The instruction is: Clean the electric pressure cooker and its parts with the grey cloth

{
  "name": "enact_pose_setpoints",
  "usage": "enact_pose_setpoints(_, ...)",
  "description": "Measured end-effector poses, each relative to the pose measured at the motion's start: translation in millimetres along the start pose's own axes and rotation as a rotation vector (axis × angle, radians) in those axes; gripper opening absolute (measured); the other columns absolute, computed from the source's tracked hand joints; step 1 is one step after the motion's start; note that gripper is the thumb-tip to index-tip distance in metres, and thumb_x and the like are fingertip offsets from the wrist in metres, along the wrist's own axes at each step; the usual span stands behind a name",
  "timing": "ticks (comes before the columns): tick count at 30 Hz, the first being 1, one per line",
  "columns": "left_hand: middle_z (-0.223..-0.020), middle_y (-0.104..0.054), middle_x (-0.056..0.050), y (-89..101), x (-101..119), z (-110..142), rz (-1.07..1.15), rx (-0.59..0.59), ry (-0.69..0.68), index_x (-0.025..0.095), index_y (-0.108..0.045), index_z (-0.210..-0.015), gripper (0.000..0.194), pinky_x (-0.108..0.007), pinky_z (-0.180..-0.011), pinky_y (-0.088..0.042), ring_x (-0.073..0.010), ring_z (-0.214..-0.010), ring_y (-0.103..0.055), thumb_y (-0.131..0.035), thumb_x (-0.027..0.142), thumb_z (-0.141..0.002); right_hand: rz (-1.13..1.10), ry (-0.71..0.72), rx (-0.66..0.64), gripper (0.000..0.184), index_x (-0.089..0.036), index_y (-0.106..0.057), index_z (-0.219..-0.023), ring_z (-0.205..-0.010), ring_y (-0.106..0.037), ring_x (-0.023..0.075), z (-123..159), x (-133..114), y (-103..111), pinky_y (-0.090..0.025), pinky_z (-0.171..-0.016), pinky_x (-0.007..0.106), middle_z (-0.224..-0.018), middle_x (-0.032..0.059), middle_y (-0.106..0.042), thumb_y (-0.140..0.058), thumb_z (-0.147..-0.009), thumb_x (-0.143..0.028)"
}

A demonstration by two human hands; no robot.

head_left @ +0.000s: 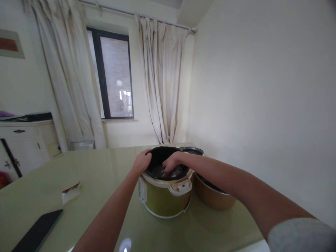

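The green cooker (168,201) stands upright on the table (105,171), at the lower centre of the frame, its mouth facing up and its black inner pot (160,154) seated inside. Set squarely before the person, it lies within reach of both arms — the likely reason for its position.

The left hand (143,161) is folded over the pot's rim at its left edge, fingers hooked and closed on it; I judge this a steadying hold, keeping the vessel from turning or sliding. The right hand (170,163) reaches down into the pot from the right, fingers bent and partly closed. A greyish, shiny patch shows beside it, but whether the fingers have hold of anything I cannot tell. The high wall of the pot probably obliges that arm to come in over the rim.

Just right of the cooker, partly behind it and under the right forearm, sits a brown pot (214,197), presumably kept close for easy reach. At the lower left, well apart, lie a dark phone (38,231) and a small pale packet (71,194) — both placed clear of the arms. Beyond the table, pale curtains (166,70) flank a window (117,77) at the upper left.
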State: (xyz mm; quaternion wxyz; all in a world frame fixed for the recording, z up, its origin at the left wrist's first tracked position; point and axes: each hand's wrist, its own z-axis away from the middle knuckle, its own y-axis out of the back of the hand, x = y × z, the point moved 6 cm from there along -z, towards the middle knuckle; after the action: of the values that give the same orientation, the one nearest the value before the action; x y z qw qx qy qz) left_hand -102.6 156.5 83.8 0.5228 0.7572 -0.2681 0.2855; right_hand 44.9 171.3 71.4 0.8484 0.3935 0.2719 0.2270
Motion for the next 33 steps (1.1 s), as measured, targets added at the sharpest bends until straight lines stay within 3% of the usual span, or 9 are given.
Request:
enact_pose_setpoints(4,-0.138,-0.073,-0.013,2.4,5.1,2.5,0.004,0.001,-0.001,0.017,-0.076,-0.127,0.051,-0.037,-0.114,-0.046,-0.0275,-0.132,-0.065,-0.036,0.027,-0.097,-0.054,0.153,0.273,0.026,-0.015,-0.076,-0.107,-0.086,-0.071,0.0182,-18.7,-35.5,13.2,-0.056,-0.072,0.023,-0.097,0.0034,-0.077,-0.075,-0.081,-0.021)
enact_pose_setpoints(10,-0.134,-0.076,-0.012,4.2,7.4,5.5,-0.013,-0.012,-0.002,0.019,-0.078,-0.12,0.05,-0.036,-0.111,-0.047,-0.0273,-0.13,-0.066,-0.034,0.031,-0.101,0.159,-0.024,0.643,0.045,-0.017,-0.064,-0.14,-0.124,-0.064,0.0358,-10.6,-26.2,28.1,-0.054,-0.098,0.048,-0.144,0.023,-0.06,-0.064,-0.096,-0.025)
enact_pose_setpoints(14,-0.136,-0.074,-0.012,4.0,6.7,6.7,-0.028,-0.013,0.002,0.018,-0.076,-0.127,0.049,-0.036,-0.11,-0.048,-0.0284,-0.128,-0.067,-0.037,0.031,-0.099,0.654,0.112,0.588,0.034,-0.026,-0.074,-0.128,-0.138,-0.052,0.038,19.5,-13.6,24.7,-0.052,-0.1,0.051,-0.153,0.0162,-0.055,-0.054,-0.101,-0.019)
enact_pose_setpoints(17,-0.138,-0.073,-0.013,3.5,6.1,6.7,-0.034,-0.012,0.009,0.016,-0.074,-0.131,0.05,-0.038,-0.113,-0.046,-0.0296,-0.131,-0.065,-0.038,0.03,-0.098,0.788,0.032,0.493,0.031,-0.023,-0.079,-0.12,-0.124,-0.062,0.0361,40.9,3.6,24.6,-0.056,-0.088,0.042,-0.142,0.0157,-0.063,-0.066,-0.092,-0.017)
enact_pose_setpoints(21,-0.139,-0.073,-0.014,2.0,5.8,5.7,-0.027,-0.028,0.002,0.018,-0.077,-0.123,0.05,-0.037,-0.114,-0.045,-0.0291,-0.133,-0.064,-0.035,0.031,-0.099,0.48,-0.062,0.139,0.026,-0.016,-0.082,-0.103,-0.077,-0.07,0.0237,54.3,17.3,14.5,-0.053,-0.067,0.032,-0.092,0.0075,-0.077,-0.081,-0.077,-0.021)
enact_pose_setpoints(24,-0.137,-0.073,-0.014,1.5,4.5,5.1,-0.022,-0.031,0.009,0.019,-0.078,-0.117,0.052,-0.039,-0.112,-0.046,-0.0299,-0.132,-0.065,-0.03,0.033,-0.101,0.075,-0.05,0.029,0.025,-0.015,-0.081,-0.1,-0.069,-0.067,0.0187,53.1,9.2,9.3,-0.052,-0.064,0.028,-0.081,0.0018,-0.074,-0.08,-0.078,-0.024)
enact_pose_setpoints(28,-0.132,-0.075,-0.017,2.7,3.0,5.6,-0.022,-0.023,0.043,0.018,-0.078,-0.114,0.059,-0.042,-0.109,-0.049,-0.0332,-0.128,-0.068,-0.024,0.04,-0.103,-0.295,0.099,0.229,0.03,-0.019,-0.079,-0.109,-0.086,-0.071,0.0193,25.0,-23.0,13.8,-0.056,-0.076,0.027,-0.102,0.0034,-0.078,-0.078,-0.081,-0.029)
enact_pose_setpoints(31,-0.125,-0.078,-0.017,3.7,3.0,7.4,0.03,-0.026,0.066,0.016,-0.078,-0.113,0.067,-0.041,-0.108,-0.049,-0.0325,-0.128,-0.068,-0.019,0.046,-0.105,-0.249,0.026,0.466,0.032,-0.014,-0.076,-0.115,-0.096,-0.072,0.0243,-0.2,-38.3,17.1,-0.055,-0.082,0.031,-0.113,0.0121,-0.077,-0.074,-0.086,-0.027)
enact_pose_setpoints(33,-0.124,-0.078,-0.017,4.2,3.6,8.4,0.06,-0.028,0.072,0.015,-0.078,-0.116,0.071,-0.04,-0.111,-0.048,-0.0314,-0.131,-0.066,-0.017,0.048,-0.106,-0.225,-0.031,0.52,0.033,-0.011,-0.075,-0.118,-0.096,-0.071,0.0259,-8.9,-41.5,14.7,-0.054,-0.081,0.032,-0.115,0.0159,-0.076,-0.069,-0.09,-0.027)
